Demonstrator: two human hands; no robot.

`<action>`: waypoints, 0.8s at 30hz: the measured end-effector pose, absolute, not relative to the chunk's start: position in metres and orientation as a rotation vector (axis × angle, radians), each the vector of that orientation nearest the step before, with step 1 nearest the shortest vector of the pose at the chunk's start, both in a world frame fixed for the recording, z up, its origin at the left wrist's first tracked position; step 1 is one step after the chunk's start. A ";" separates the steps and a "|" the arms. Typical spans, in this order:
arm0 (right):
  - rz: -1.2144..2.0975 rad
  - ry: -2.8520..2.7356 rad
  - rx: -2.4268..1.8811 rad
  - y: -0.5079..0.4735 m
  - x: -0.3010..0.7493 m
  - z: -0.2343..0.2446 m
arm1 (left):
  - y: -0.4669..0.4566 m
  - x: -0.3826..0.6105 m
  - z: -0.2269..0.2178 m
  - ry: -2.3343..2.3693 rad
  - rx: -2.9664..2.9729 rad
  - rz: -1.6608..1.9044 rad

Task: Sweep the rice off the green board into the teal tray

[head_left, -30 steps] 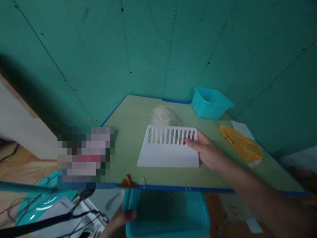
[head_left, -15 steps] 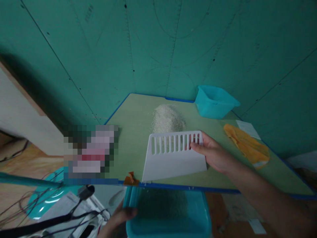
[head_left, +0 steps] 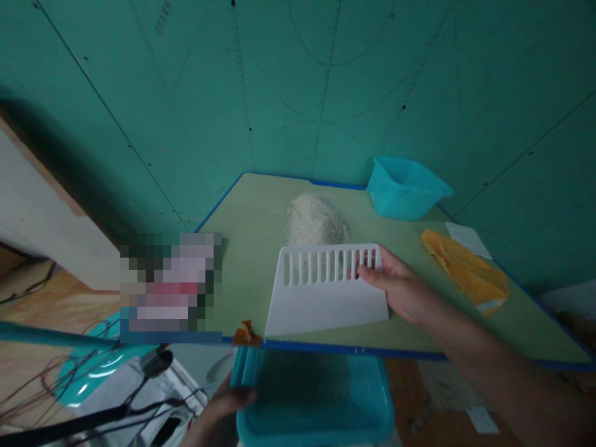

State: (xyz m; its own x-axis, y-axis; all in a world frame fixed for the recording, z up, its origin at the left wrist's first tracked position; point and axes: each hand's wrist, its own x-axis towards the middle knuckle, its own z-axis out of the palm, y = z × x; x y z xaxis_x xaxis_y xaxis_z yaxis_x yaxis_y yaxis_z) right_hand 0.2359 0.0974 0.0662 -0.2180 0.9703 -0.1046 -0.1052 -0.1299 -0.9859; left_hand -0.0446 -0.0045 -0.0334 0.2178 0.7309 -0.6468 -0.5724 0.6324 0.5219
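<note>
Right hand [head_left: 391,282] grips slotted white scraper [head_left: 326,307], partly masking pale granular pile [head_left: 316,217]; left hand [head_left: 226,406] grips teal tub [head_left: 321,431] at left side (fingers hidden).

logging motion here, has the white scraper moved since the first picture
Yes, the white scraper moved toward the person, closer to the table's blue front edge.

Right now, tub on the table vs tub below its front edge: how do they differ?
Place: the upper tub stands on the table; the lower tub is below the front edge.
Contact: the upper tub is untouched; the left hand holds the lower tub's left side.
Shared: both are turquoise, open-topped.
</note>
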 end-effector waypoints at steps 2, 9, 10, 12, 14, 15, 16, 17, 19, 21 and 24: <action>1.508 -1.225 -1.102 0.097 0.235 0.067 | -0.002 -0.046 -0.041 1.040 0.216 0.890; 1.502 -1.192 -1.060 0.098 0.234 0.066 | -0.004 -0.047 -0.050 1.037 0.245 0.913; 1.510 -1.201 -1.064 0.097 0.234 0.066 | -0.002 -0.047 -0.052 1.049 0.264 0.912; 1.512 -1.211 -1.071 0.097 0.234 0.066 | 0.002 -0.048 -0.054 1.051 0.283 0.905; 1.505 -1.199 -1.066 0.097 0.234 0.067 | 0.001 -0.046 -0.049 1.009 0.264 0.902; 1.504 -1.193 -1.063 0.097 0.233 0.068 | 0.000 -0.044 -0.043 0.979 0.245 0.898; 1.505 -1.188 -1.061 0.096 0.233 0.068 | -0.003 -0.042 -0.036 0.947 0.222 0.901; 1.509 -1.185 -1.061 0.096 0.233 0.069 | -0.005 -0.040 -0.027 0.919 0.197 0.905; 1.521 -1.172 -1.064 0.096 0.233 0.070 | -0.010 -0.036 -0.012 0.887 0.177 0.916; 1.503 -1.126 -1.073 0.097 0.235 0.072 | -0.013 -0.034 -0.002 0.886 0.170 0.922; 1.440 -1.030 -1.110 0.099 0.241 0.075 | -0.014 -0.034 0.000 0.912 0.163 0.928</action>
